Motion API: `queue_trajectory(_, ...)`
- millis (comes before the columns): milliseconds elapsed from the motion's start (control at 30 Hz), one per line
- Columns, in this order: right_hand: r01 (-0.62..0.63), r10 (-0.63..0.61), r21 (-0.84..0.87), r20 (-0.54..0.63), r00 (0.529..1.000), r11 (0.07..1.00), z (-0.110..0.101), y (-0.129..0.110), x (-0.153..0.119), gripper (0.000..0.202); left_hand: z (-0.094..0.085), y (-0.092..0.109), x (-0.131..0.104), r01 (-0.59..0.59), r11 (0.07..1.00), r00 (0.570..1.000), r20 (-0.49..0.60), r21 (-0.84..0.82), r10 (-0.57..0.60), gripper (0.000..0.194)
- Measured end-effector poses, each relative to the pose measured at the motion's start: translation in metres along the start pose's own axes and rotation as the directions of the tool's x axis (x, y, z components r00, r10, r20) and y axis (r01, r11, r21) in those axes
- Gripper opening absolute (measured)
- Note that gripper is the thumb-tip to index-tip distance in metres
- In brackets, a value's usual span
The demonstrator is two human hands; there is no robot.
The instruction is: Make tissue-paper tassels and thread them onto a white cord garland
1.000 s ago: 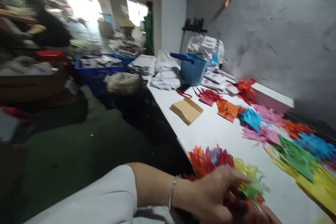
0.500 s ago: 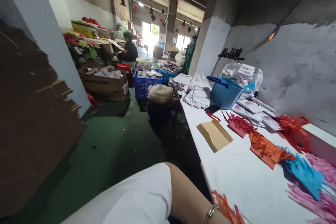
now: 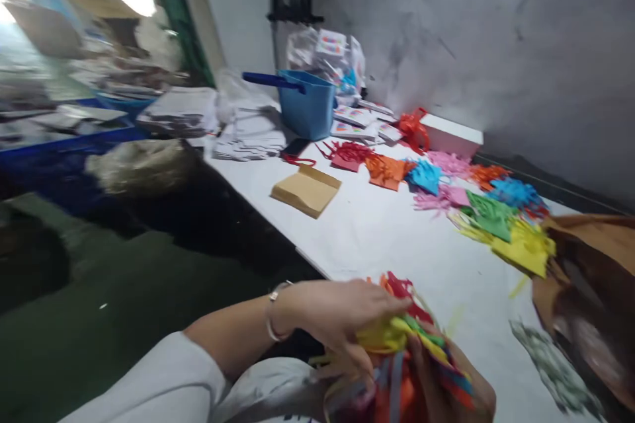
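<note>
At the table's near edge, both my hands are around a bundle of coloured tassels [image 3: 384,337], with yellow, green, red, orange and blue strips. My left hand [image 3: 337,310], a bracelet on its wrist, comes from the left with its fingers curved over the yellow strips and its thumb underneath. On the other side, my right hand [image 3: 464,377] has its fingers wrapped around the strips, which poke out between them. The lower part of the bundle is blurred and partly hidden by my hands.
Fringed tassel bunches [image 3: 387,170] in several colours line the white table [image 3: 377,238]. Beyond my hands lies a tan cardboard piece [image 3: 307,192]. A blue bucket [image 3: 306,106] stands farther back beside paper stacks [image 3: 251,132]. A brown bag [image 3: 595,264] is at the right.
My view has swung right, toward the table. Both hands and the tassel bundle now show; before, only my left forearm and some orange strips were at the bottom edge.
</note>
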State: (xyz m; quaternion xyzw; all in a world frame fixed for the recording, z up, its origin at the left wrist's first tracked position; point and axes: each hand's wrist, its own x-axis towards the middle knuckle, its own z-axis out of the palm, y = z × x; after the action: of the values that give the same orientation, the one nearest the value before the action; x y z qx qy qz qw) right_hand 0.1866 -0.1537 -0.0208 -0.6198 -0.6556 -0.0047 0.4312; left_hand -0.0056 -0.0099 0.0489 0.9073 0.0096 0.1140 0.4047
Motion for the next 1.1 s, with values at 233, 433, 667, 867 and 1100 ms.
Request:
queue_trajectory(233,-0.235,0.179,0.34,0.189,0.965,0.911,-0.006,-0.026,0.014,0.02,0.028,-0.002,0.035,-0.013,0.845,0.998,-0.062,-0.534,-0.024,0.115)
queue_trajectory(433,-0.212,0.23,0.254,-0.046,0.972,0.944,-0.013,-0.031,0.013,0.011,0.108,-0.029,0.035,-0.003,0.34,0.965,-0.092,-0.94,-0.244,0.122)
queue_trajectory(667,-0.027,0.006,-0.074,-0.262,0.965,0.997,0.019,-0.017,0.009,0.011,0.119,-0.026,0.03,0.037,0.187,0.943,-0.028,-0.982,-0.332,0.075)
queue_trajectory(867,-0.303,0.326,0.242,-0.058,0.944,0.922,0.015,-0.021,0.018,0.02,0.109,-0.03,0.035,0.223,0.318,0.898,0.068,-0.921,-0.434,0.049)
queue_trajectory(1100,-0.149,0.15,0.022,-0.082,0.985,0.989,0.008,0.0,0.021,0.021,0.116,-0.047,0.039,0.215,0.377,0.923,0.062,-0.901,-0.379,0.047)
